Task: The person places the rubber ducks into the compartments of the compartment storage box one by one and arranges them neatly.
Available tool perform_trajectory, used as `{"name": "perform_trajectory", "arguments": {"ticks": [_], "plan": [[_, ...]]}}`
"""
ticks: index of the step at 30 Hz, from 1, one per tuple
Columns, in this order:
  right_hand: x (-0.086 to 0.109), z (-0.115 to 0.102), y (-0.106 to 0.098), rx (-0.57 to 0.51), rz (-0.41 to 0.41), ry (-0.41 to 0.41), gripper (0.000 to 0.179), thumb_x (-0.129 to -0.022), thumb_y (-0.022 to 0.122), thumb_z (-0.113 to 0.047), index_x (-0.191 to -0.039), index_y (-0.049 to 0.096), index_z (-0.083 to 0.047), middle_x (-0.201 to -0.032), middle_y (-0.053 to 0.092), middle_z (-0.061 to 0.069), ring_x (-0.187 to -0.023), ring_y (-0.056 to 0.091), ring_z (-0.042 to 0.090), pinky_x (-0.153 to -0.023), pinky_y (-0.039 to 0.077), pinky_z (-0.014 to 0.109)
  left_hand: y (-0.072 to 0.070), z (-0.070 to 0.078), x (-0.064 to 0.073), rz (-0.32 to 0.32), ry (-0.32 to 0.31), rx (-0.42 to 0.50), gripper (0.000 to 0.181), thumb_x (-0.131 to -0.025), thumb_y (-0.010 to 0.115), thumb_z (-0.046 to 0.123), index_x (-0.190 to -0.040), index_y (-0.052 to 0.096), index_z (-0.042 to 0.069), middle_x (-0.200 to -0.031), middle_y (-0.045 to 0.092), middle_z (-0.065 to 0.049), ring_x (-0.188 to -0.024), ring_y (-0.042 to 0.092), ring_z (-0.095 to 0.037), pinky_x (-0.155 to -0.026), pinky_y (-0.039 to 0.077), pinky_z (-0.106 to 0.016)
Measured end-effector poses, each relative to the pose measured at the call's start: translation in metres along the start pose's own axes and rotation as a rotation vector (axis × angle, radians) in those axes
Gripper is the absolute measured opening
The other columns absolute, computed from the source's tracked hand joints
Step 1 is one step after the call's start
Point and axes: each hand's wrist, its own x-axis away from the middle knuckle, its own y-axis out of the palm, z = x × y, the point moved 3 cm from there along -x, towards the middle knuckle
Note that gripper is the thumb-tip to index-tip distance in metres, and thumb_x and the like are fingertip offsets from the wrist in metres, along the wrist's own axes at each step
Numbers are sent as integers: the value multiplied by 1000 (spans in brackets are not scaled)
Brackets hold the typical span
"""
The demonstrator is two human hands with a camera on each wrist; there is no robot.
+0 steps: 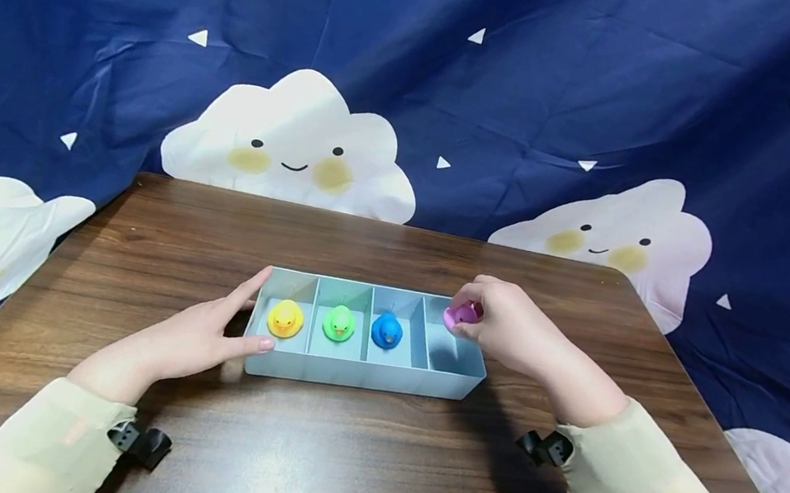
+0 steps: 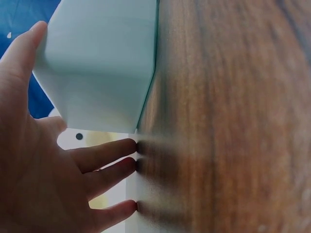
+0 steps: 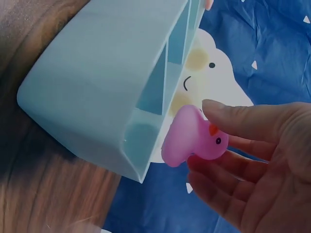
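A light blue box (image 1: pixel 356 374) with a row of compartments stands on the table. From left to right it holds a yellow rubber duck (image 1: pixel 286 318), a green rubber duck (image 1: pixel 339 323) and a blue rubber duck (image 1: pixel 387 330), one per compartment. My right hand (image 1: pixel 508 325) pinches a pink rubber duck (image 3: pixel 187 138) between thumb and fingers over the rightmost compartment, close to the rim in the right wrist view. My left hand (image 1: pixel 196 337) rests spread at the box's left end, thumb at the front rim and index finger at the back corner; its other fingertips touch the tabletop.
The brown wooden table (image 1: pixel 308 452) extends around the box on all sides. Behind it hangs a dark blue cloth (image 1: pixel 537 74) with white clouds and triangles. Each sleeve cuff carries a small black wrist camera (image 1: pixel 544 448).
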Motion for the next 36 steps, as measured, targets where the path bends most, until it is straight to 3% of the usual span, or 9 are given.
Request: {"name": "perform_trajectory", "arguments": {"ticks": [16,36], "plan": [[-3,8,25,-2,-29,-25,11,-80,81,-4,-87,73,-8,-82,59,-1,-76,55,17,-68,48,32,1,0,0,-1,6,-5,98,-89,59,66,-158,-6,40,-147,45,-18,-134,40,-43,-103,32,-63],[-6,14,53,92,-12,-149,17,-80,79,2,-79,69,-11,-79,55,-4,-76,52,14,-69,47,30,1,-2,-1,6,2,-7,98,-89,59,65,-158,-6,40,-147,45,-19,-134,40,-43,-103,32,-63]]}}
